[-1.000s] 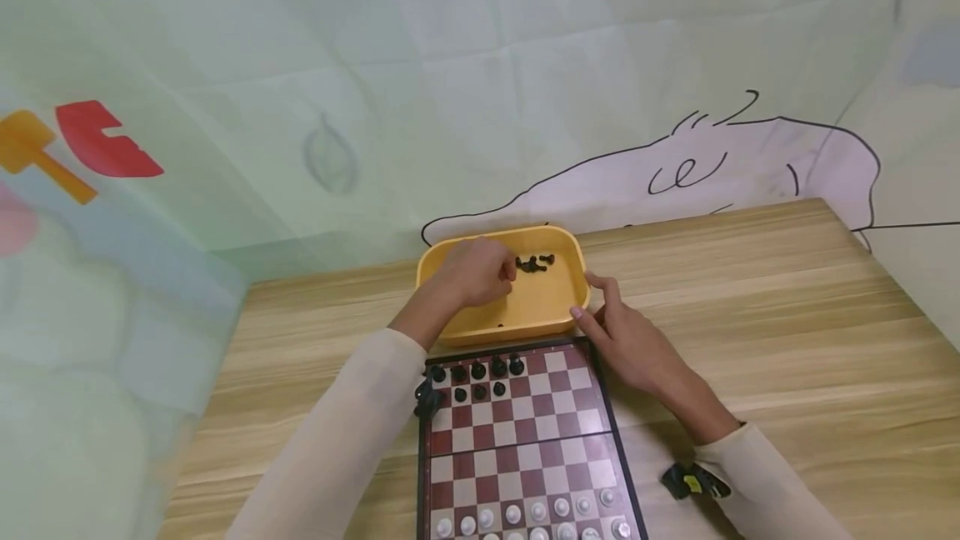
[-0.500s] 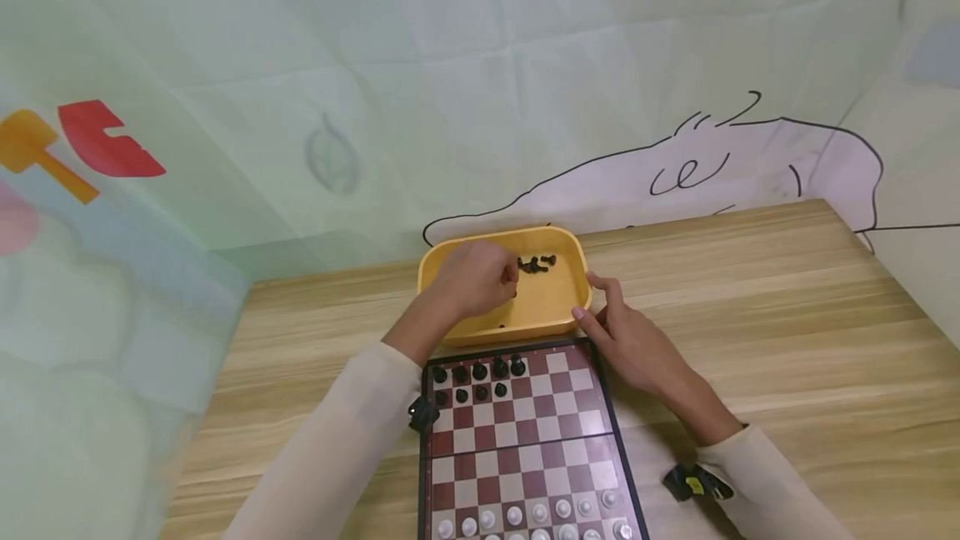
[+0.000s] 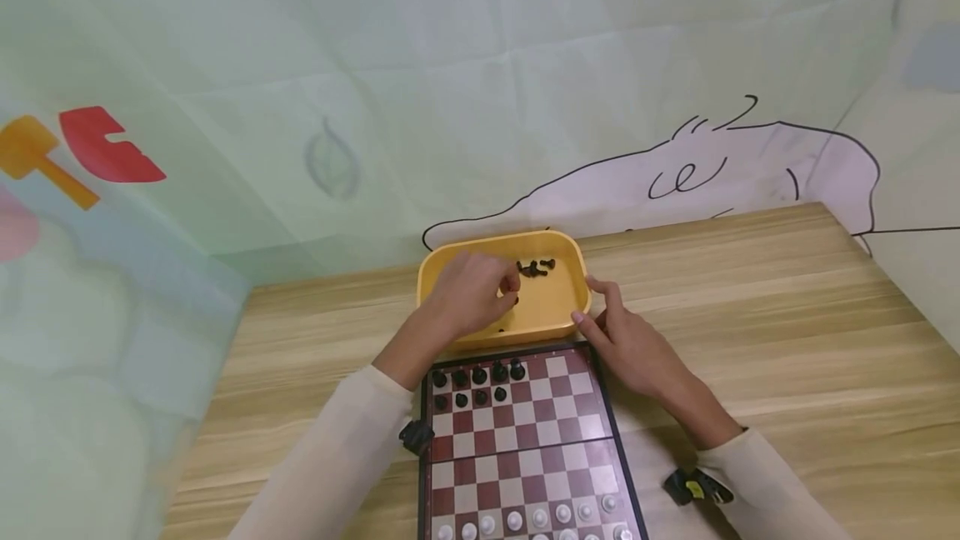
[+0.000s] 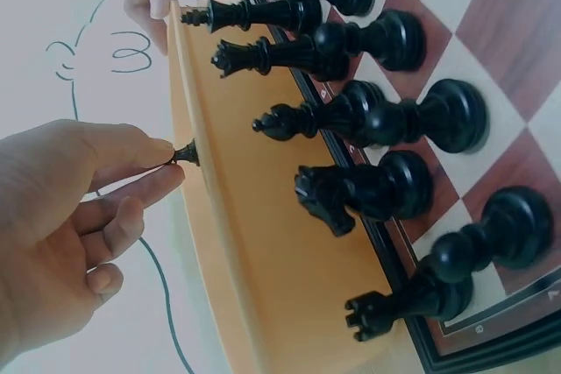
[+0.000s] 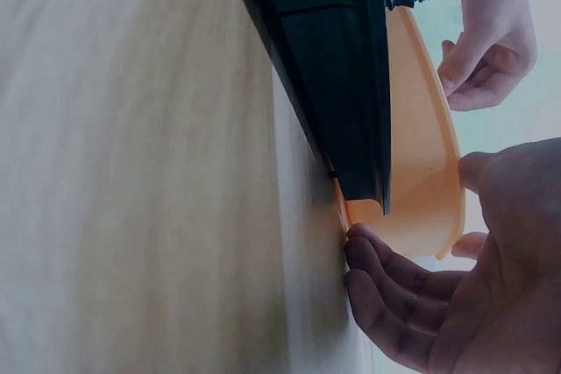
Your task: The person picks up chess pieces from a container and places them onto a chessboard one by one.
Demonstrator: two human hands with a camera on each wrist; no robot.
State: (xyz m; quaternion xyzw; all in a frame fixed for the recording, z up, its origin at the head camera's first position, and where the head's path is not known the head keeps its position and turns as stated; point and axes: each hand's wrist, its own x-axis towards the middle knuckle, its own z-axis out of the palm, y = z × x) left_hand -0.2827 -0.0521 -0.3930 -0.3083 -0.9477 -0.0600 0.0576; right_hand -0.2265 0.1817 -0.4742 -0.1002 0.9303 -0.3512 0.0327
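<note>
Inside the yellow tray (image 3: 551, 307), my left hand (image 3: 474, 290) pinches a small black chess piece (image 4: 186, 153) between thumb and forefinger, close over the tray's near rim. Its upper part is hidden by the fingertips. My right hand (image 3: 637, 348) grips the tray's near right corner, thumb at the rim and fingers against the side, as the right wrist view shows. Several black chess pieces (image 3: 534, 269) lie in the tray's far right part. Directly in front of the tray lies the chessboard (image 3: 517, 440), with black pieces standing in two rows at its far left.
White chess pieces (image 3: 513, 521) stand along the board's near end. Wooden tabletop (image 3: 750, 298) stretches to both sides, wider on the right. A printed cloth backdrop (image 3: 480, 107) rises behind the table's far edge. Dark wrist cameras sit on both sleeves.
My left hand has drawn back slightly toward the board, and a bit of the piece now shows at its fingertips. The left sleeve has uncovered the corner pawn. My right hand stays on the tray.
</note>
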